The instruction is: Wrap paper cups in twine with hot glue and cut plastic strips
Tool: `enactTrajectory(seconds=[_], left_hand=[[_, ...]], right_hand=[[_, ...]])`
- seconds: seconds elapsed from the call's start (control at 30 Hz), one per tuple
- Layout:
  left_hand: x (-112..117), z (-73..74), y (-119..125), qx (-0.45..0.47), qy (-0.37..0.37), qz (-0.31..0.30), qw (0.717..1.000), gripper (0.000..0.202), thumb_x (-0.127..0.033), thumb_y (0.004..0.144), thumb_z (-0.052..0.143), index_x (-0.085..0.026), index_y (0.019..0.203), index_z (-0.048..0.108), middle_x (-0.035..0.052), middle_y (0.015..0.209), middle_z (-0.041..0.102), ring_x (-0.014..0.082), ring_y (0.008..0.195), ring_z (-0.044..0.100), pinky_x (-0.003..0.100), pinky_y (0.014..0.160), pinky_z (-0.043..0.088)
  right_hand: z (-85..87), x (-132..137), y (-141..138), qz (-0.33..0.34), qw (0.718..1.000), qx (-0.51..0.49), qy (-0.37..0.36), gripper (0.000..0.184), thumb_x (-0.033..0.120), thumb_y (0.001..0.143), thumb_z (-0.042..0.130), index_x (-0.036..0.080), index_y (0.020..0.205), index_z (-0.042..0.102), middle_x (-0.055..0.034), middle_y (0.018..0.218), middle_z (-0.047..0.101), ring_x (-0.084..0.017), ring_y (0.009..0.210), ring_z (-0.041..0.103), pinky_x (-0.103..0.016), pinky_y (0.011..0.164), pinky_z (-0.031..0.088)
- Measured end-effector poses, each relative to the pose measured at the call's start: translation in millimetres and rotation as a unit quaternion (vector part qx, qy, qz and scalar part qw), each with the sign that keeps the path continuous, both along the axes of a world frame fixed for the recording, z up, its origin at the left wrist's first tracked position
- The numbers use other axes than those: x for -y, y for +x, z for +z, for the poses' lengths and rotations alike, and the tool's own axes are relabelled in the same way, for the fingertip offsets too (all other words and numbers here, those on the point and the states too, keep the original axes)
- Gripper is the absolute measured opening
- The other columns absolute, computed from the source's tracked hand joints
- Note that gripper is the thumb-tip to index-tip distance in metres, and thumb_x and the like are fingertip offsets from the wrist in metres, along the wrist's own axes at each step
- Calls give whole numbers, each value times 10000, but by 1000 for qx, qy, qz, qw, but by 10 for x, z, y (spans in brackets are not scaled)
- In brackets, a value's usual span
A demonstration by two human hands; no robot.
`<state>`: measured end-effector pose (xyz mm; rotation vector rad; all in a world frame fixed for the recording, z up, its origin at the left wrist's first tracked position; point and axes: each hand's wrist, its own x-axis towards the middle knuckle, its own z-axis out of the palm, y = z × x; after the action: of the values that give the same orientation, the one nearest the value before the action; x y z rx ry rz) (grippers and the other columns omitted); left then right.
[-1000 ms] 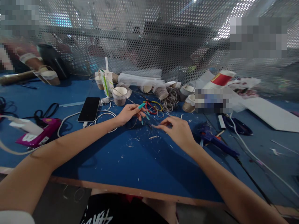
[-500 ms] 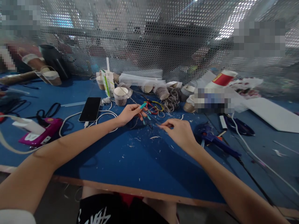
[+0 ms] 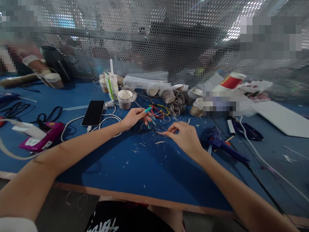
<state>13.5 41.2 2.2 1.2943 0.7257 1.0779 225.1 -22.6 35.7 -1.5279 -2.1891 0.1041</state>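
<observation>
My left hand [image 3: 135,116] rests on the blue table [image 3: 135,167], fingers curled in a pinch; the teal nails show, and what it pinches is too thin to name. My right hand [image 3: 184,135] lies a little to the right, thumb and forefinger pinched near the tabletop on something fine I cannot make out. A thin stick or wire [image 3: 137,103] runs from a paper cup [image 3: 125,98] toward the two hands. Red and yellow wire loops [image 3: 159,110] lie just behind the hands.
A black phone [image 3: 93,112] with a white cable lies left of my hands. A pink tool [image 3: 41,140] sits at far left, a blue glue gun [image 3: 223,146] at right. Paper cups, twine coils [image 3: 177,103] and a red cup [image 3: 230,80] crowd the back, before a perforated metal screen.
My right hand has shifted slightly left and lower toward the tabletop, still pinched. My left hand has hardly moved.
</observation>
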Motion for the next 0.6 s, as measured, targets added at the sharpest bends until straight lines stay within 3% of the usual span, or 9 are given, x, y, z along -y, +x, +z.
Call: enactTrajectory(seconds=[0.2,0.6], left_hand=[[-12,-1,-7,0,13,9,1000,239,-310,868,584,-101,757,622,47,666,709,65,462,585,223,566,496],[4,-6,-4,-5,18,-4,1000,318,-411,804,645,-93,786,649,45,642,712,72,463,594,222,548,491]], right_hand=[[-50,-49,26,41,998,32,18,153,243,850,571,219,794,712,-52,817,729,-224,841,613,-363,754,465],[-47,-29,21,9,1000,4,25,164,218,792,613,215,630,636,-32,624,639,-185,666,569,-315,619,428]])
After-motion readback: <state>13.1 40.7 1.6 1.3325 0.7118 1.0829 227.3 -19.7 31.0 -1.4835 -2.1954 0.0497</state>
